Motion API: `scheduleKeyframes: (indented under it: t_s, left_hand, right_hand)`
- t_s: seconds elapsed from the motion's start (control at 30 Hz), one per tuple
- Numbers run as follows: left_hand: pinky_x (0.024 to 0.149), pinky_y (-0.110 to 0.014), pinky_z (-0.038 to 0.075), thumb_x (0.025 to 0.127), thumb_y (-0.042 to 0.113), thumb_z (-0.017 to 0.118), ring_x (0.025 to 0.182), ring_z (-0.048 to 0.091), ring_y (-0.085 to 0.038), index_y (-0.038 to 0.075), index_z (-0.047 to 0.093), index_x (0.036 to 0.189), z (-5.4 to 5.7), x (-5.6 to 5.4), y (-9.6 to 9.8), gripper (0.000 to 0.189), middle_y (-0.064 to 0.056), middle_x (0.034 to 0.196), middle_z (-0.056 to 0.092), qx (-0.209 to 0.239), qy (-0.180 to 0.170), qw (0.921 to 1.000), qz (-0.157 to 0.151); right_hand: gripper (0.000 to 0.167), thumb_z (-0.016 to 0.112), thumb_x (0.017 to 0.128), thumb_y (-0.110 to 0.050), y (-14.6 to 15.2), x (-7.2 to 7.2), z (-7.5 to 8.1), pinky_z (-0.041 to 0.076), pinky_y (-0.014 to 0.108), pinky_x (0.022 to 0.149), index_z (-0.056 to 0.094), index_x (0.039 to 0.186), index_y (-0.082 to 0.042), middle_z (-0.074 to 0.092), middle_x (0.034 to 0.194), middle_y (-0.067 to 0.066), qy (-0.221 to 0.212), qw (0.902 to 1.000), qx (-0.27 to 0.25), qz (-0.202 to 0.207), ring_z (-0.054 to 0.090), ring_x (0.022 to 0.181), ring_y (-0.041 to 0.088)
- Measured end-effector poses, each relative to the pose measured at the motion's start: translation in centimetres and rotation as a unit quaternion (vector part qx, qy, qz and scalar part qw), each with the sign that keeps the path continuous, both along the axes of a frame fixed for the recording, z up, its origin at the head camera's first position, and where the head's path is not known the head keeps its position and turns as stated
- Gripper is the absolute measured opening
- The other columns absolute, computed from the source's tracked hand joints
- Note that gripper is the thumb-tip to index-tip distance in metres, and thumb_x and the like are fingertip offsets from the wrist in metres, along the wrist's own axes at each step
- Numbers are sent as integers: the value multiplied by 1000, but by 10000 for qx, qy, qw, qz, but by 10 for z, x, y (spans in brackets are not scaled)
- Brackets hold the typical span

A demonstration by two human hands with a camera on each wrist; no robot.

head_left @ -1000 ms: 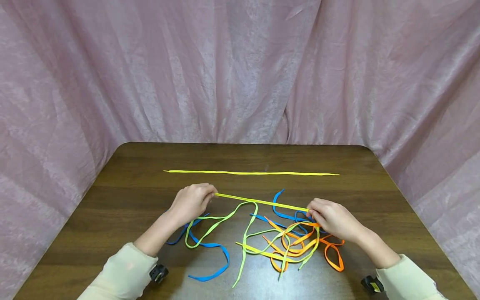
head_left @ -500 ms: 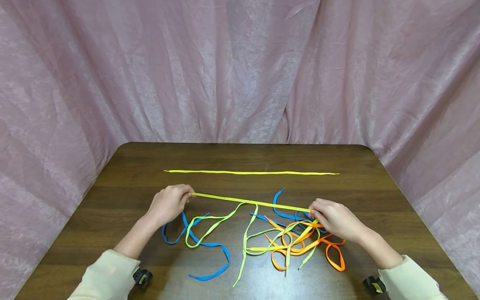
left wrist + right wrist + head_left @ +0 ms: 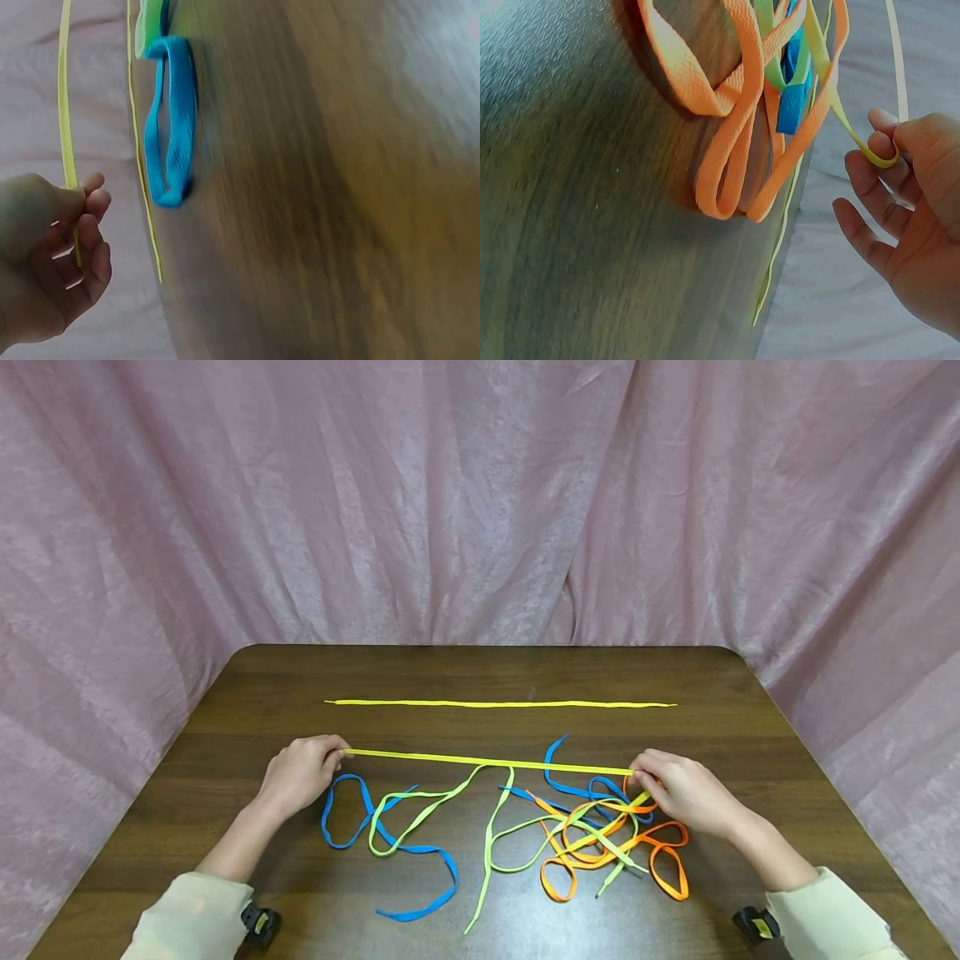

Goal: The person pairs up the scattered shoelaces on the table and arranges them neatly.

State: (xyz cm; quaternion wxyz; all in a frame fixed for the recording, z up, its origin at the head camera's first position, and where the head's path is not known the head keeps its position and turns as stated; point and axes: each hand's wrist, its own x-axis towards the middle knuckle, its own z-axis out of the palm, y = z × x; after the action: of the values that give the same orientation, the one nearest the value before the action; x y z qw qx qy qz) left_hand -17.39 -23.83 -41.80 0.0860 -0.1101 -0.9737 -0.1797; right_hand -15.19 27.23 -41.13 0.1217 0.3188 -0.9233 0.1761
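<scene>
A flat yellow shoelace (image 3: 450, 758) stretches nearly straight between my two hands, above the table. My left hand (image 3: 303, 768) pinches one end between thumb and index finger; a short tip hangs into the palm in the left wrist view. With thumb and fingertips, my right hand (image 3: 686, 789) pinches it further along, where the lace (image 3: 900, 67) bends back in a small loop and its other part runs down towards the pile. Below lie a lime green shoelace (image 3: 489, 843), a blue shoelace (image 3: 450, 868) at left, and tangled orange laces (image 3: 681, 877) at right.
Another yellow shoelace (image 3: 495, 704) lies straight across the far part of the brown wooden table (image 3: 300, 672). A second blue lace piece (image 3: 562, 787) lies by the orange tangle. A pink curtain (image 3: 450, 510) hangs behind the table.
My left hand has moved left, drawing out a longer straight stretch of yellow shoelace. The lace's loose end has slid out of the pile towards my right hand, which has shifted slightly right.
</scene>
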Motion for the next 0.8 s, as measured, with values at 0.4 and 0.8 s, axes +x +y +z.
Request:
scheduleKeyframes:
  t_s: [0.4, 0.8]
  left_hand:
    - [44, -32, 35, 90, 13, 56, 58, 53, -13, 13, 68, 92, -6, 7, -33, 12, 3, 72, 64, 20, -290, 9987, 408]
    - [43, -32, 35, 92, 12, 50, 57, 52, -16, 13, 65, 102, -4, 7, -51, 18, 1, 75, 65, 88, -320, 9971, 688]
  right_hand:
    - [19, 64, 80, 1, 14, -1, 0, 44, 21, 56, 60, 80, -17, 57, 75, -10, 276, 9995, 12, -141, 47, 64, -4]
    - [19, 63, 79, 4, 34, -7, -4, 42, 22, 55, 62, 80, -14, 59, 74, -8, 285, 9987, -135, -396, 47, 63, -3]
